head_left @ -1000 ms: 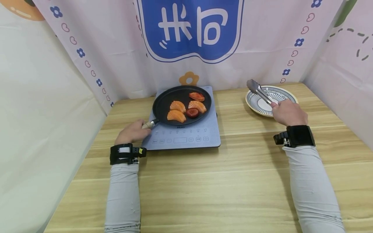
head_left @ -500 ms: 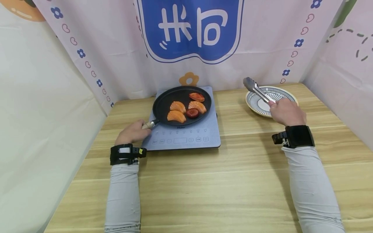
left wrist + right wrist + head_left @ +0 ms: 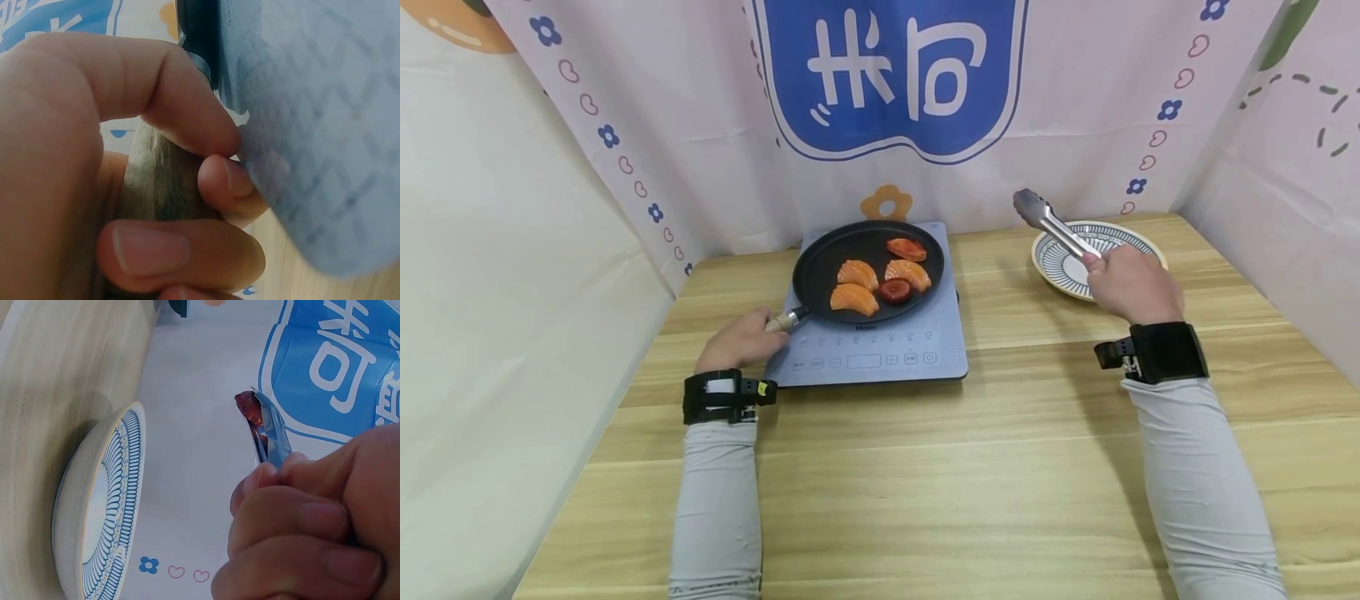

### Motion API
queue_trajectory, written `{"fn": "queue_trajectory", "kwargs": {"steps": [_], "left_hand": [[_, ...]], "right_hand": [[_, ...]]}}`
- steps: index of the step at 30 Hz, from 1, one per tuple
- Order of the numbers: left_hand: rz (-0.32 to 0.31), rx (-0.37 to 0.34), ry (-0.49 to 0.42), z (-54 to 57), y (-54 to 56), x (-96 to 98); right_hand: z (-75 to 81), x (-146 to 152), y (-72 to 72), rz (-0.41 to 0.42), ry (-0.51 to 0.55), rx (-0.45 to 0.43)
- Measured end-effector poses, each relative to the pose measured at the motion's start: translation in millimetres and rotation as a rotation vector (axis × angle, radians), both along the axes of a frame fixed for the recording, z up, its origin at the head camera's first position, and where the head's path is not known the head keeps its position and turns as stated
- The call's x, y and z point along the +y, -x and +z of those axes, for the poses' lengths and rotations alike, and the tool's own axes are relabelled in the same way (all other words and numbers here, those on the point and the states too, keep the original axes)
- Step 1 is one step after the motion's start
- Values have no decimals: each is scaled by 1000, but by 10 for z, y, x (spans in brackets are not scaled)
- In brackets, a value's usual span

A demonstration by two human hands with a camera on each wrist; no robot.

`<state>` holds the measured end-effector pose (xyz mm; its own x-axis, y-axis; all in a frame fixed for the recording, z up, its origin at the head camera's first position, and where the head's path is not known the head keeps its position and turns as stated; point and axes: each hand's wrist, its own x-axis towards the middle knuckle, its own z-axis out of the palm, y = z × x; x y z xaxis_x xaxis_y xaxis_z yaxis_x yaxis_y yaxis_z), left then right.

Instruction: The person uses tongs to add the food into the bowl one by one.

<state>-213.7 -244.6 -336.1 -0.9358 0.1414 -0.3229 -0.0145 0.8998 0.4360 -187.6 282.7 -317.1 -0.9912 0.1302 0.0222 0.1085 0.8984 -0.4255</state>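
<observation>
My left hand (image 3: 741, 340) grips the wooden handle (image 3: 156, 178) of a black frying pan (image 3: 820, 271), fingers curled round it. The pan sits on a grey induction cooktop (image 3: 951, 333). It holds several orange salmon slices (image 3: 853, 299), a dark red round piece (image 3: 895, 291) and a redder slice (image 3: 907, 249). My right hand (image 3: 1135, 286) holds metal tongs (image 3: 1052, 223) in the air, over the near side of a patterned plate (image 3: 1043, 265). In the right wrist view, something dark red (image 3: 250, 407) shows between the tong tips; its kind is unclear.
A wooden table (image 3: 925, 483) runs beneath everything, with its bare front part between my arms. Behind it hangs a printed cloth backdrop (image 3: 715, 167), close to the cooktop and plate. Cloth side walls (image 3: 497, 275) stand left and right.
My right hand and the tongs have shifted left, so the tong tips now lie beyond the plate's left rim and higher. The left hand and pan stay put.
</observation>
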Motion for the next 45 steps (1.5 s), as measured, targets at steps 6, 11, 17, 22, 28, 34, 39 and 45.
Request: {"fn": "queue_trajectory", "kwargs": {"steps": [6,11,17,22,28,34,39,45], "left_hand": [[3,-3,5,-2,-4,5],[3,0,5,-2,-1,2],[7,-3,2,-9,1,0],[7,-2,6,-1,1,-6],[5,2,2,12,-9,-4],[7,7,11,14,-7,-3],[11,5,12,5,3,0],[9,1,6,-11,13,-5]], "right_hand": [[28,-38,-3,16,-5,9],[48,-63,-13,24,-8,12],[84,-124,-39,27,-17,9],[127,-167,-60,38,-25,16],[165,-206,-74,46,-32,30],[193,-235,-95,54,-38,42],[226,-287,-110,51,-42,54],[256,-349,-128,65,-55,72]]}}
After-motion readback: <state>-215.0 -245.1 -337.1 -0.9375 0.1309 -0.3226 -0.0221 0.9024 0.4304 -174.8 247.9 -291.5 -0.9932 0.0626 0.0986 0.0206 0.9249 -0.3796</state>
